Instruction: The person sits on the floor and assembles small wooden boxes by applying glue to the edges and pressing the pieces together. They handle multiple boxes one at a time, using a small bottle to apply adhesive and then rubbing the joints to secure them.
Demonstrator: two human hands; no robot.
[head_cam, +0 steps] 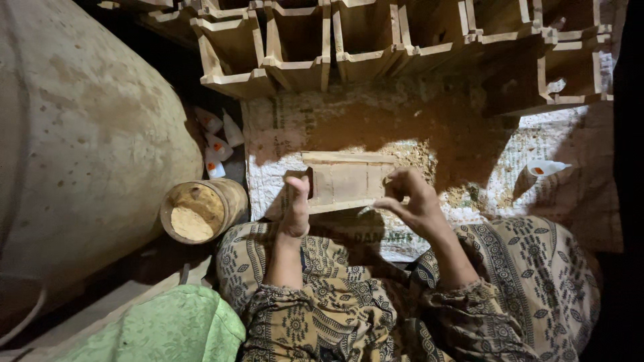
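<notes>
Both hands (355, 201) on wooden frame (347, 179)

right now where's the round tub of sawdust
In the head view, the round tub of sawdust sits on the floor at lower left, beside the left hand.

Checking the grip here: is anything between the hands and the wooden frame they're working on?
Nothing visible. The left hand presses against the left end of the wooden frame, and the right hand touches its right end. Loose sawdust lies only beyond it.
</notes>
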